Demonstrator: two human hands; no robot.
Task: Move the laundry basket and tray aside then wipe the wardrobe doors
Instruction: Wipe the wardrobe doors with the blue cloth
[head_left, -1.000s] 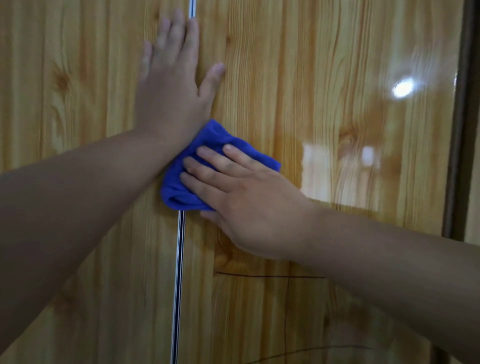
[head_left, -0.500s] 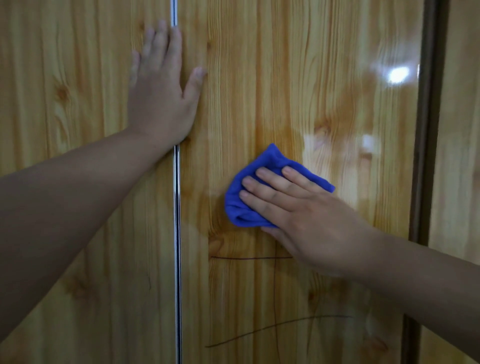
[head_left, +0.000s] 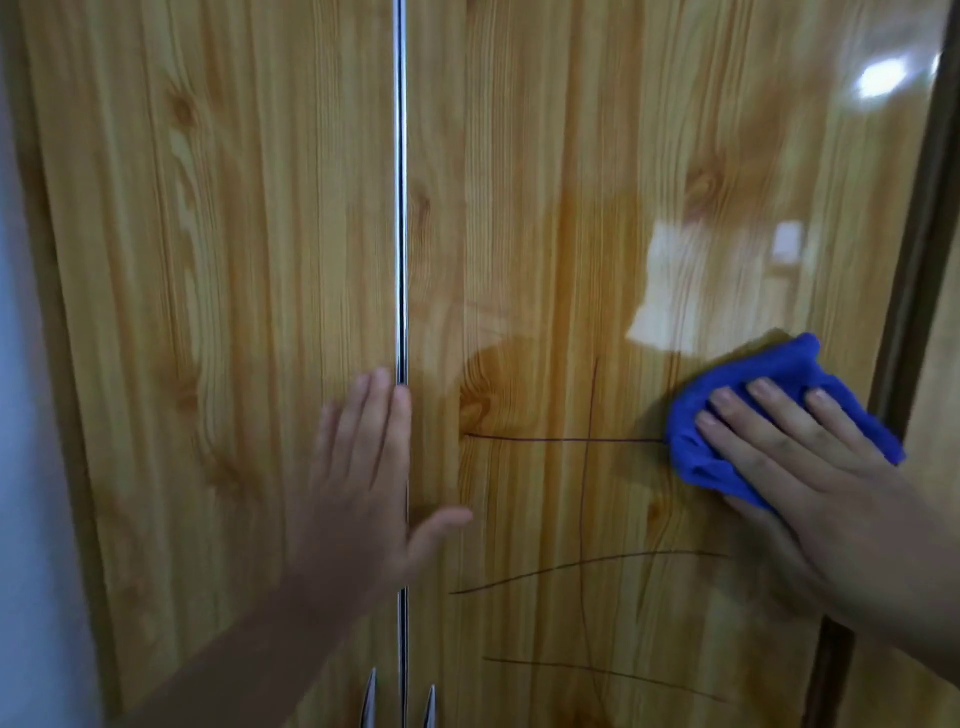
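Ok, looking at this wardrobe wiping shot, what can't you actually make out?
Head view only:
1. The chrome door handles: cut off by the bottom edge.
2. The blue microfibre cloth: partly hidden under the right hand.
3. The left hand: blurred, so contact with the glossy wood-grain wardrobe door is unclear.
4. The laundry basket and tray: outside the frame.

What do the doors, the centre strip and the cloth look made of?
Doors: wood-grain, probably laminate or lacquered board; glossy, with mirror-like reflections. Strip: polished metal, likely chrome; bright thin shine. Cloth: soft blue fabric, perhaps microfibre; fuzzy, crumpled folds.
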